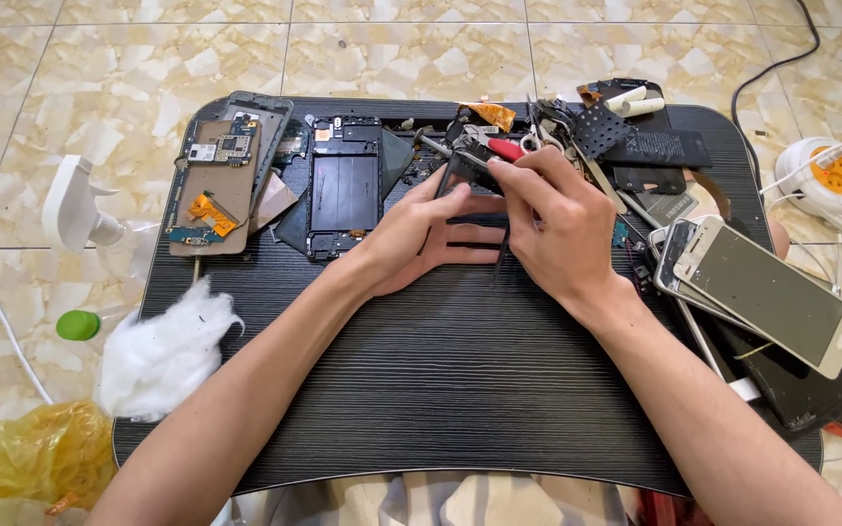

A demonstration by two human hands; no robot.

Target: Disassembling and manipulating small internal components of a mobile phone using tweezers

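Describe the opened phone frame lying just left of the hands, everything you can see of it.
The opened phone frame is a black rectangular shell lying flat on the dark ribbed tabletop, long side running away from the person. Its middle is a smooth, slightly glossy dark panel; small components and cut-outs crowd its top and bottom ends. Grey sheet pieces stick out from under its sides. The left hand sits just right of its lower corner; whether they touch cannot be told.

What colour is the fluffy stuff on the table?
White. The cotton wad shows best in the head view, at the table's left edge.
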